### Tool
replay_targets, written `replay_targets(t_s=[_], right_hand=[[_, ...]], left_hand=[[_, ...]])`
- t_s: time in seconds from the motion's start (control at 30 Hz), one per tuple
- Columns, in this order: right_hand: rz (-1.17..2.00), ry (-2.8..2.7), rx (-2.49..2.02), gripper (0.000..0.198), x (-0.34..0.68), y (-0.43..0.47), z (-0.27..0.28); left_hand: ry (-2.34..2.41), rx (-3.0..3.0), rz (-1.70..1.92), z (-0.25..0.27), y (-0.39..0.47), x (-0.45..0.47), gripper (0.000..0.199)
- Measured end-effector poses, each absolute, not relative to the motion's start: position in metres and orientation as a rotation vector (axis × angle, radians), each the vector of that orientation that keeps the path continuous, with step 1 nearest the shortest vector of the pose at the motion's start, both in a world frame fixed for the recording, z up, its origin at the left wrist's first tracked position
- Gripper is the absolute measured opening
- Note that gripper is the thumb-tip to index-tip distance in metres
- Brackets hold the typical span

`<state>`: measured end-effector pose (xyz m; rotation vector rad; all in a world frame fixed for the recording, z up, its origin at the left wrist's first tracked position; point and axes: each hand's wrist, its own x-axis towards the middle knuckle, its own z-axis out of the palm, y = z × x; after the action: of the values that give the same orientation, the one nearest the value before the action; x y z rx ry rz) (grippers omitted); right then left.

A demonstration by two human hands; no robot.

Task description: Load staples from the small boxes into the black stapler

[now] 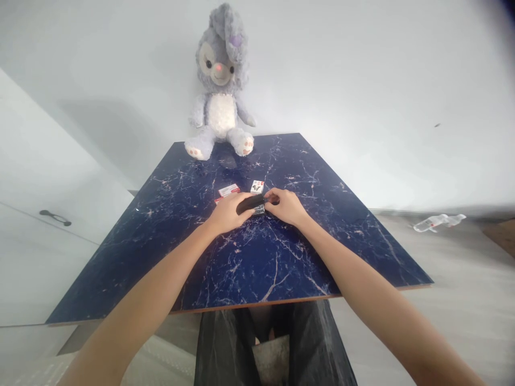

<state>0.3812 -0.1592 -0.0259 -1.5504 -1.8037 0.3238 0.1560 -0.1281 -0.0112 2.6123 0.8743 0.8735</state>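
Note:
A black stapler (250, 203) with a silver metal lower part lies between my two hands, over the middle of the table. My left hand (229, 213) is wrapped round its left end, thumb along the near side and fingers over the far side. At the stapler's right end, the curled thumb and forefinger of my right hand (285, 206) close on its tip. Whether a small piece is also between those fingertips cannot be made out. Just beyond the stapler stands a small white and red box (257, 186) with a dark picture. Another red and white box (229, 190) lies behind my left hand, which partly hides the red and white item below it.
A grey plush rabbit (221, 115) sits at the far edge of the blue marbled table (257, 268), against the wall. To the left is a white cabinet with a dark handle (55, 217). Clear plastic bottles (438, 222) lie on the floor at the right.

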Motion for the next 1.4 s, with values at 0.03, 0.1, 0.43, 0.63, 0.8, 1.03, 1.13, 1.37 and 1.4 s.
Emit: replay_targets(t_s=[0.03,0.1,0.43,0.63,0.8,1.03,1.13,1.37,1.4], right_hand=[[0.322,-1.805,-1.548,0.019,0.381,-0.159,-0.026],[0.319,-1.810,-1.541,0.018,0.380,-0.159,-0.026],[0.286,-1.886,-1.554,0.019,0.379,-0.159,-0.026],[0.233,-1.949,-1.558,0.017,0.377,-0.160,-0.024],[0.182,-1.986,-1.550,0.016,0.376,-0.159,-0.025],[0.188,-1.796,-1.695,0.020,0.380,-0.156,-0.026],[0.207,-1.744,-1.762,0.023,0.384,-0.156,-0.024],[0.414,-1.777,-1.666,0.029,0.386,-0.159,-0.015],[0.441,-1.771,-1.654,0.030,0.385,-0.160,-0.014]], left_hand=[[0.874,2.611,0.874,-0.011,-0.128,0.156,0.042],[0.877,2.609,0.873,-0.011,-0.128,0.156,0.041],[0.921,2.609,0.842,-0.010,-0.130,0.158,0.040],[0.917,2.623,0.838,-0.010,-0.130,0.158,0.041],[0.956,2.628,0.837,-0.013,-0.130,0.161,0.042],[1.019,2.512,1.000,-0.012,-0.158,0.186,0.046],[0.919,2.442,0.979,-0.009,-0.171,0.191,0.046],[0.998,2.323,1.120,-0.006,-0.150,0.172,0.028],[1.070,2.369,1.155,-0.005,-0.140,0.164,0.027]])
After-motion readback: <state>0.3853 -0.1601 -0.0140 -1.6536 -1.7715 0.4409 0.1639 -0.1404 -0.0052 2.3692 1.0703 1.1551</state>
